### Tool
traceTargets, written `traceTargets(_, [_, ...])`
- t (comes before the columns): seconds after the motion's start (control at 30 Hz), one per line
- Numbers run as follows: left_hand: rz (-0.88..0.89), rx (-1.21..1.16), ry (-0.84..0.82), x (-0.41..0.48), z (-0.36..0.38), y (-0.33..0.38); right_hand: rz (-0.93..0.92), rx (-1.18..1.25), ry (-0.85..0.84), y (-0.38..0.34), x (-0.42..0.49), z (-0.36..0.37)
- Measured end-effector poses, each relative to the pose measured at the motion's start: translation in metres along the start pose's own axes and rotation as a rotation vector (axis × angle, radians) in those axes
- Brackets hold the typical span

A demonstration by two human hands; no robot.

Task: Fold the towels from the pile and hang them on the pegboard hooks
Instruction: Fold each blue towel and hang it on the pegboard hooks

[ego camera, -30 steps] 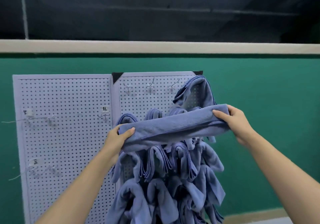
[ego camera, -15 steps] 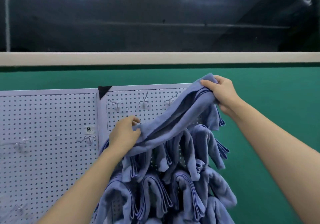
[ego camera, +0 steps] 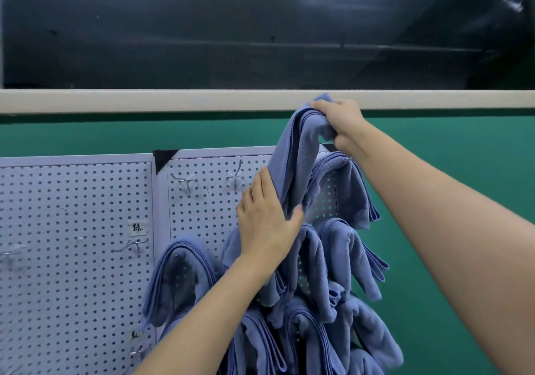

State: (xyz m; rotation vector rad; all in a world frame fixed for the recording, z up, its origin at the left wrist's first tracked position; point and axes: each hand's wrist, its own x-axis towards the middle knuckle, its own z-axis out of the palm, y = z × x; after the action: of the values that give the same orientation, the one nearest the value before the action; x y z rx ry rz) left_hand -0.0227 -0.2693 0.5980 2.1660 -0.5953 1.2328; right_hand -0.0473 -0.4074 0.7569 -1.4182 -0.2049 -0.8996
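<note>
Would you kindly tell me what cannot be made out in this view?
Head view:
- Target hook: hidden behind the held towel and left hand.
- Left hand's grip: palm faces away; gripping or pressing unclear.
- Lowest hanging towels: cut off by bottom edge.
- Lower pegboard label: blurred, unreadable.
- Towel pile: outside the frame.
</note>
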Motion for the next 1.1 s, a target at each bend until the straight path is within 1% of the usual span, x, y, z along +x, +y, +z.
traceTargets(0.07, [-0.086, -0.066, -0.035, 0.01, -0.004, 0.012, 0.053, 0.019, -0.012, -0.004, 0.003, 0.006])
traceTargets(0.17, [-0.213, -0.195, -0.051, 0.027, -0.008, 0.028, 0.148, 0.044, -0.128, -0.01, 0.002, 0.023])
traceTargets(0.27, [-0.248, -0.141, -0.012, 0.033, -0.008, 0.032, 0.203, 0.145, -0.189, -0.016, 0.001, 0.034])
traceTargets(0.33, [-0.195, -0.151, 0.085, 0.033, -0.005, 0.023, 0.181, 0.196, -0.176, -0.017, 0.007, 0.029])
traceTargets(0.43, [-0.037, -0.367, 0.275, 0.036, -0.005, 0.005, 0.164, 0.253, -0.064, -0.011, 0.017, 0.008])
traceTargets(0.47, [0.008, -0.392, 0.297, 0.039, -0.006, 0.001, 0.161, 0.26, 0.0, -0.005, 0.02, -0.002])
traceTargets(0.53, [0.054, -0.354, 0.273, 0.051, -0.006, -0.004, 0.147, 0.185, 0.097, 0.009, 0.021, -0.02])
traceTargets(0.6, [0.031, -0.309, 0.217, 0.068, -0.004, -0.004, 0.129, 0.058, 0.126, 0.025, 0.022, -0.034])
traceTargets(0.67, [0.008, -0.256, 0.158, 0.082, -0.001, -0.004, 0.091, -0.174, 0.14, 0.037, 0.022, -0.046])
traceTargets(0.73, [0.027, -0.193, 0.073, 0.087, 0.002, -0.005, -0.014, -0.651, 0.126, 0.039, 0.015, -0.058])
traceTargets(0.77, [0.039, -0.177, 0.039, 0.087, 0.002, -0.005, -0.097, -0.903, 0.123, 0.038, 0.012, -0.061])
traceTargets(0.8, [0.045, -0.167, 0.026, 0.086, 0.003, -0.005, -0.217, -1.103, 0.125, 0.038, 0.007, -0.063])
traceTargets(0.83, [0.047, -0.158, 0.026, 0.085, 0.004, -0.005, -0.345, -1.197, 0.117, 0.036, 0.0, -0.06])
traceTargets(0.87, [0.05, -0.148, 0.031, 0.084, 0.004, -0.006, -0.47, -1.215, 0.087, 0.036, -0.008, -0.054])
traceTargets(0.9, [0.053, -0.141, 0.034, 0.083, 0.005, -0.005, -0.588, -1.22, 0.016, 0.035, -0.016, -0.047])
traceTargets(0.93, [0.056, -0.138, 0.033, 0.083, 0.006, -0.005, -0.664, -1.258, -0.089, 0.037, -0.02, -0.04])
traceTargets(0.97, [0.055, -0.142, 0.027, 0.082, 0.006, -0.005, -0.688, -1.329, -0.197, 0.041, -0.023, -0.033])
traceTargets(1.0, [0.055, -0.152, 0.018, 0.083, 0.007, -0.006, -0.667, -1.409, -0.28, 0.045, -0.024, -0.028])
traceTargets(1.03, [0.054, -0.166, 0.006, 0.082, 0.006, -0.006, -0.644, -1.469, -0.304, 0.046, -0.026, -0.025])
traceTargets(1.1, [0.059, -0.193, -0.029, 0.081, 0.004, -0.008, -0.634, -1.544, -0.225, 0.048, -0.024, -0.02])
